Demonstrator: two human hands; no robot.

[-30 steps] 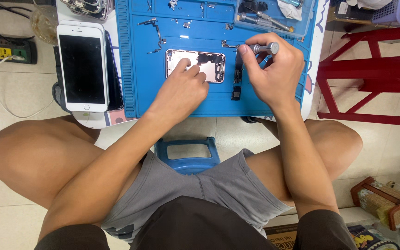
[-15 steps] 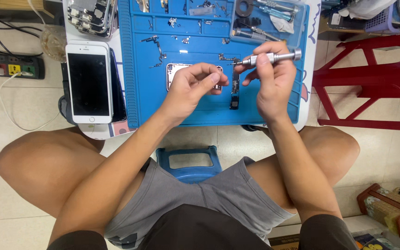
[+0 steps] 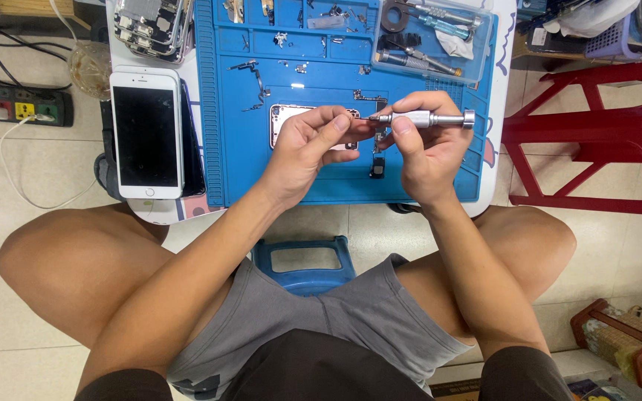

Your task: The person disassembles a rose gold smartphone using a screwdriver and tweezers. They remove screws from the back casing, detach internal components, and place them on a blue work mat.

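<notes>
My right hand (image 3: 426, 152) grips a silver screwdriver (image 3: 429, 118), held level above the blue work mat (image 3: 239, 160) with its tip pointing left. My left hand (image 3: 312, 148) meets that tip with thumb and forefinger pinched together; whether a tiny screw sits between them I cannot tell. Under both hands lies an opened phone housing (image 3: 282, 117), mostly covered. A small dark part (image 3: 377, 168) rests on the mat just below the hands.
A white smartphone (image 3: 146, 132) lies face up left of the mat. A clear tray of tools (image 3: 432, 41) and loose small parts sit at the mat's far edge. A red plastic stool (image 3: 596, 141) stands right, a power strip (image 3: 20, 104) far left, a blue stool (image 3: 302, 261) under me.
Both hands lifted off the phone housing. The right hand turned the screwdriver from upright to level, and the left hand's fingers came up to its tip.
</notes>
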